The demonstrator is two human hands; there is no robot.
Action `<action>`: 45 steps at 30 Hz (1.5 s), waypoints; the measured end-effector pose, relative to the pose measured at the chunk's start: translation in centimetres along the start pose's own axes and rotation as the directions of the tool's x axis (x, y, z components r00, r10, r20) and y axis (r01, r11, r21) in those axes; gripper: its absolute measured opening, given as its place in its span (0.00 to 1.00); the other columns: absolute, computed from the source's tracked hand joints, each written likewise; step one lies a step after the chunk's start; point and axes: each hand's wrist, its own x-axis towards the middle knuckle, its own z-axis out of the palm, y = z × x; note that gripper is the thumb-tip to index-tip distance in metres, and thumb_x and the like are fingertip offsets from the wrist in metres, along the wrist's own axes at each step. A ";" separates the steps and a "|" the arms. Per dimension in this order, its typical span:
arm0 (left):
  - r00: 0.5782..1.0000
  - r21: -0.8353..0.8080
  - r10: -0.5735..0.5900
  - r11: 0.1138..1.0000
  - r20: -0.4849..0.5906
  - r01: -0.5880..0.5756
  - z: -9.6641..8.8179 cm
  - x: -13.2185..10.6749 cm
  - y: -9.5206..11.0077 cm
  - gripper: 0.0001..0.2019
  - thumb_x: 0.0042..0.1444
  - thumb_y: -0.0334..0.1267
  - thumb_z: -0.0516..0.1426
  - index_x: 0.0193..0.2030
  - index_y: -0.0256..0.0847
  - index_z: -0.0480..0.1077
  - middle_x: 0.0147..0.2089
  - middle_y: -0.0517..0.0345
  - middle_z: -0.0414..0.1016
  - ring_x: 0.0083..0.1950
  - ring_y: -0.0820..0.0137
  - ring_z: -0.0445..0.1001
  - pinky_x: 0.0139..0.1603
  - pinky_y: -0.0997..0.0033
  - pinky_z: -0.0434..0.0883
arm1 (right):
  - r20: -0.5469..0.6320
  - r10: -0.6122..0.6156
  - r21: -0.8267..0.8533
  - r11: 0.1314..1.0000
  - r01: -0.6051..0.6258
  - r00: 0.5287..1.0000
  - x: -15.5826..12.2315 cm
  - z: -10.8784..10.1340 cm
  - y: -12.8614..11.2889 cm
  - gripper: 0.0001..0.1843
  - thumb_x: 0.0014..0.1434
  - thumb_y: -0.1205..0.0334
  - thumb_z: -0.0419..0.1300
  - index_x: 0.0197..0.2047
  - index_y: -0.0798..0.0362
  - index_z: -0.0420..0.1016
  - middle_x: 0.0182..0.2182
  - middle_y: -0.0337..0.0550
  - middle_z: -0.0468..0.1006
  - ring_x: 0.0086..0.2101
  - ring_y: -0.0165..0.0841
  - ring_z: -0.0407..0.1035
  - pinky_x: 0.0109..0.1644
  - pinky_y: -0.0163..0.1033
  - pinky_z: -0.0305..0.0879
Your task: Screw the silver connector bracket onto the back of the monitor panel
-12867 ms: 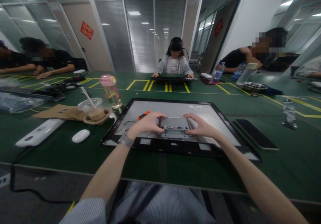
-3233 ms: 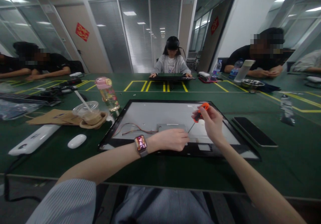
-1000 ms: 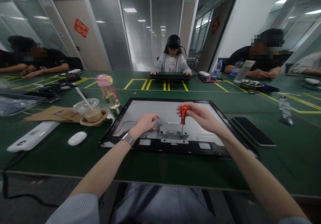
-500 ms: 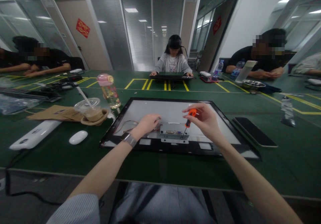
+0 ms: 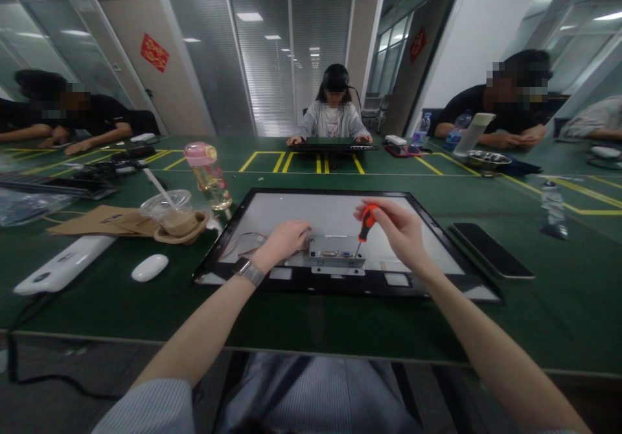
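A screwdriver (image 5: pixel 368 221) with an orange and black handle is held in the fingers of my right hand (image 5: pixel 401 230). Its thin shaft tilts down to the right end of a metal bracket (image 5: pixel 330 262), which has connector ports along its front. My left hand (image 5: pixel 284 239), wearing a watch on the wrist, has its fingers curled around the bracket's left end; the fingertips are partly hidden. Under both lies a flat display panel (image 5: pixel 301 208) with a white back and black frame. Thin wires (image 5: pixel 245 243) run beside my left hand.
To the left are a plastic cup (image 5: pixel 168 207), a pink-lided bottle (image 5: pixel 208 173), a white oval case (image 5: pixel 150 268) and a white power strip (image 5: pixel 63 265). A black phone (image 5: pixel 490 251) lies right of the panel. Several people sit around the green table (image 5: pixel 340 330).
The screwdriver handle has turned a little in my right hand, and the fingers have shifted around it. My left hand stays at the bracket. The whole view has shifted slightly.
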 end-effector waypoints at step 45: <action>0.991 0.390 0.126 0.911 0.043 -0.133 -0.6 -0.4 1.7 0.11 0.65 0.25 0.54 0.48 0.34 0.75 0.46 0.44 0.80 0.48 0.57 0.78 0.49 0.59 0.71 | -0.040 0.043 0.063 0.997 -0.041 0.998 0.4 -1.2 3.1 0.10 0.65 0.52 0.62 0.46 0.42 0.82 0.35 0.39 0.78 0.38 0.35 0.73 0.47 0.47 0.72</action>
